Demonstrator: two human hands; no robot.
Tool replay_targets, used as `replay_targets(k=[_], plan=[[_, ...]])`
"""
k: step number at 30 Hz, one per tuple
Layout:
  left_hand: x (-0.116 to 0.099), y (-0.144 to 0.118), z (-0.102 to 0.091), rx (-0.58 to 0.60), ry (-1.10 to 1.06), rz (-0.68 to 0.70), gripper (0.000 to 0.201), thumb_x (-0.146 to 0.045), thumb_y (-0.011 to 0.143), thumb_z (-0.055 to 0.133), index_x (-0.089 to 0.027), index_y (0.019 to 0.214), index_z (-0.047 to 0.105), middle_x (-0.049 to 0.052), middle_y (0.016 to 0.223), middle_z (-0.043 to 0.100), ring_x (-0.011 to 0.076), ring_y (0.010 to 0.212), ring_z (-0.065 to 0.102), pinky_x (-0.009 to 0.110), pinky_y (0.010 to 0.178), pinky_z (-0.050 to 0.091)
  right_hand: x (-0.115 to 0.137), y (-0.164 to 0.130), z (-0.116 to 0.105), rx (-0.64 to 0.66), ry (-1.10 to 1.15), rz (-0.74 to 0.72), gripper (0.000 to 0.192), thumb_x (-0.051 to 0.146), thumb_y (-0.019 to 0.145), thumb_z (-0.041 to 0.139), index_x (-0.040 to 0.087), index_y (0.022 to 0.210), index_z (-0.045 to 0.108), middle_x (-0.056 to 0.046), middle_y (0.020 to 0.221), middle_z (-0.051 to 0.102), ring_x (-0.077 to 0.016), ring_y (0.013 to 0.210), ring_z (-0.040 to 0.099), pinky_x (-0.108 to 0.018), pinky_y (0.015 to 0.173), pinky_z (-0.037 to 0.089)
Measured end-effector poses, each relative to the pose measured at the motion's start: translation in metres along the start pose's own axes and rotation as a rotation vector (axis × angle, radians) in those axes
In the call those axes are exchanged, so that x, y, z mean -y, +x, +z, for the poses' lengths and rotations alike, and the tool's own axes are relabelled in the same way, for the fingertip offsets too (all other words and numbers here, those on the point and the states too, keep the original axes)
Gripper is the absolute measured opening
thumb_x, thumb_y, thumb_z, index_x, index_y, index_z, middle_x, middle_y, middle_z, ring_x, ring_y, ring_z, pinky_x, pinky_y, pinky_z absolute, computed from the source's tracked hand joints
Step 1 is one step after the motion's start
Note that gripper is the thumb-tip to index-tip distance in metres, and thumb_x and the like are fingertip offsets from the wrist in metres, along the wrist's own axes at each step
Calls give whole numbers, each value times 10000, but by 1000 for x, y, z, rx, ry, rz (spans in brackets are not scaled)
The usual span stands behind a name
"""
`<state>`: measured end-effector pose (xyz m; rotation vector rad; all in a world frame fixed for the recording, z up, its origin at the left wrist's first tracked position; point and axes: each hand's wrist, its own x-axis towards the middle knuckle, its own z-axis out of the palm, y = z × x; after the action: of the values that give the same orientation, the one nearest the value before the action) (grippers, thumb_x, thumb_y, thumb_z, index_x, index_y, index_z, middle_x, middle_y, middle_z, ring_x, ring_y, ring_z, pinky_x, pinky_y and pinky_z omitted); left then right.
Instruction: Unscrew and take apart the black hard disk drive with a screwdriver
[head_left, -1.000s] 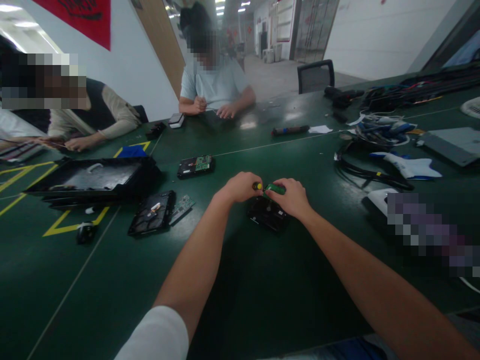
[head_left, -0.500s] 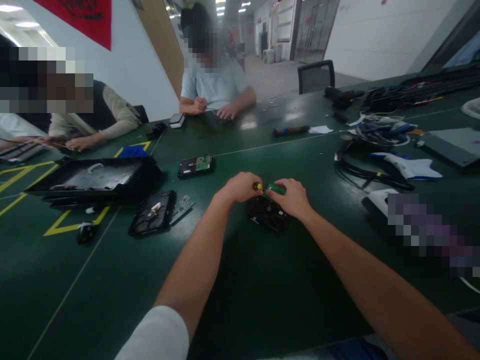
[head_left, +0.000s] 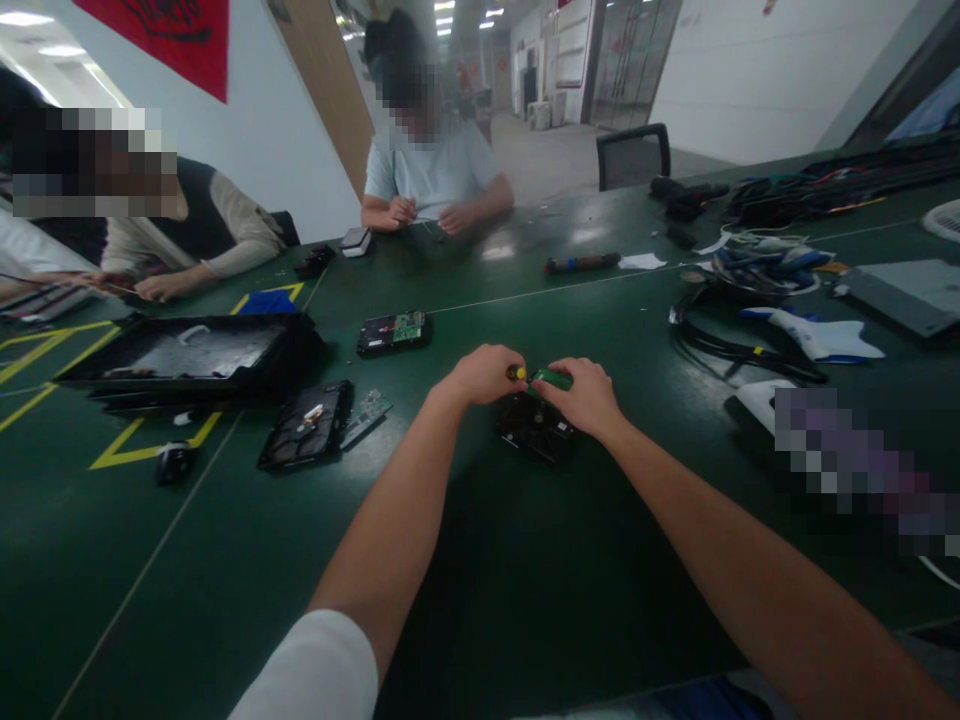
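A black hard drive (head_left: 534, 430) lies on the dark green table (head_left: 525, 580) in front of me. My left hand (head_left: 480, 375) is closed around a small tool with a yellow end (head_left: 515, 372), which sticks out toward the drive's far edge. My right hand (head_left: 589, 397) rests on the drive and pinches a green circuit board (head_left: 553, 378) at its top. The two hands nearly touch above the drive. Most of the tool is hidden in my fist.
To the left lie an opened hard drive (head_left: 306, 425), a loose board (head_left: 365, 413), another drive (head_left: 393, 332) and a black tray (head_left: 187, 355). Cables (head_left: 739, 345) and white parts (head_left: 821, 335) crowd the right. Two people sit across the table at the left and far side.
My hands and the drive stay as they were. The person at the far side has brought both hands closer together.
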<state>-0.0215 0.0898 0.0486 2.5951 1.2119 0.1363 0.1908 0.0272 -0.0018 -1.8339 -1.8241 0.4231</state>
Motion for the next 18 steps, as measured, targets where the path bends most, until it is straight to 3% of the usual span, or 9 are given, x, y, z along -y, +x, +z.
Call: replay_targets(k=[4, 8, 12, 15, 18], plan=[[-2, 0, -2, -51, -50, 1, 113, -332, 928, 749, -239, 972, 793, 50, 990, 786, 240, 950, 711, 331, 826, 500, -1, 0, 0, 5, 10, -7, 438, 570, 996, 662, 246, 1280, 740, -120, 1317, 726, -346, 1239, 633, -493, 1003, 471], [-6, 1, -6, -399, -154, -112, 161, -364, 960, 718, -207, 987, 700, 86, 1057, 720, 243, 997, 666, 370, 903, 523, -2, 1, 0, 3, 10, -5, 417, 560, 1010, 645, 258, 1282, 740, -114, 1307, 731, -340, 1237, 636, -497, 1019, 470], [-5, 5, -7, -674, -329, -94, 137, -182, 946, 664, -212, 1056, 589, 82, 1127, 643, 221, 1087, 628, 387, 989, 556, -2, 1, 0, -1, 5, -7, 405, 558, 1010, 647, 266, 1276, 739, -102, 1314, 734, -330, 1234, 641, -488, 1024, 469], [-5, 9, -4, -799, -599, -28, 135, -147, 983, 584, -218, 1095, 557, 83, 1196, 595, 182, 1023, 656, 343, 860, 632, -1, 0, 0, -8, 6, -6, 413, 561, 1006, 651, 258, 1272, 742, -100, 1305, 739, -324, 1216, 646, -483, 1019, 473], [-9, 14, -3, -838, -838, 51, 227, -209, 998, 630, -238, 1203, 537, 52, 1126, 631, 165, 970, 694, 280, 736, 658, -1, 0, 1, -12, 3, -9, 427, 559, 1007, 647, 247, 1284, 739, -104, 1293, 742, -324, 1202, 651, -484, 1015, 478]])
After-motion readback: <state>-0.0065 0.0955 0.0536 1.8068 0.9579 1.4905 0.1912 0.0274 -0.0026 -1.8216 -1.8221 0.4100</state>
